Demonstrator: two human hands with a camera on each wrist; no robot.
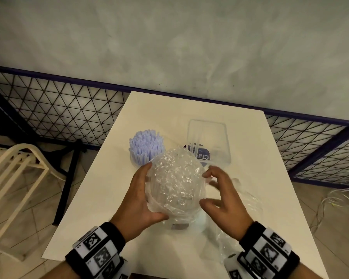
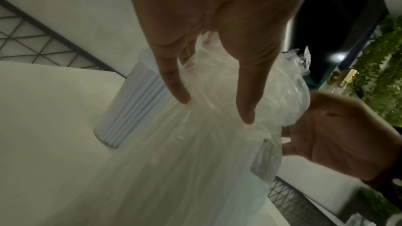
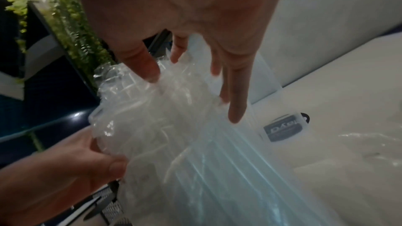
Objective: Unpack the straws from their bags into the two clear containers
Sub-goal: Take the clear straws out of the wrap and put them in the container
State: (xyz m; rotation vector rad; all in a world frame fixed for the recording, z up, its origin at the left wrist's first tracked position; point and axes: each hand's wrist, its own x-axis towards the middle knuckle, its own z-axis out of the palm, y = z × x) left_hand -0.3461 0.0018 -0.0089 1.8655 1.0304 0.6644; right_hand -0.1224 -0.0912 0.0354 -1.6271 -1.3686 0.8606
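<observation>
A clear plastic bag of clear straws (image 1: 175, 182) stands upright over the middle of the white table (image 1: 109, 198). My left hand (image 1: 149, 192) grips its left side, thumb low and fingers high. My right hand (image 1: 205, 189) is at its right side, fingers spread, and its fingertips (image 3: 234, 118) touch the crinkled plastic (image 3: 152, 118). Behind the bag to the left, a round clear container (image 1: 144, 147) is packed with pale blue straws (image 2: 135, 109). Behind it to the right, a rectangular clear container (image 1: 209, 141) with a dark label (image 3: 282, 128) holds a few clear straws.
An empty crumpled plastic bag (image 1: 248, 200) lies on the table just right of my right hand. A wire-mesh fence (image 1: 58, 101) runs behind the table. A cream chair (image 1: 14, 178) stands on the floor at the left, and cables (image 1: 334, 198) lie on the floor at the right.
</observation>
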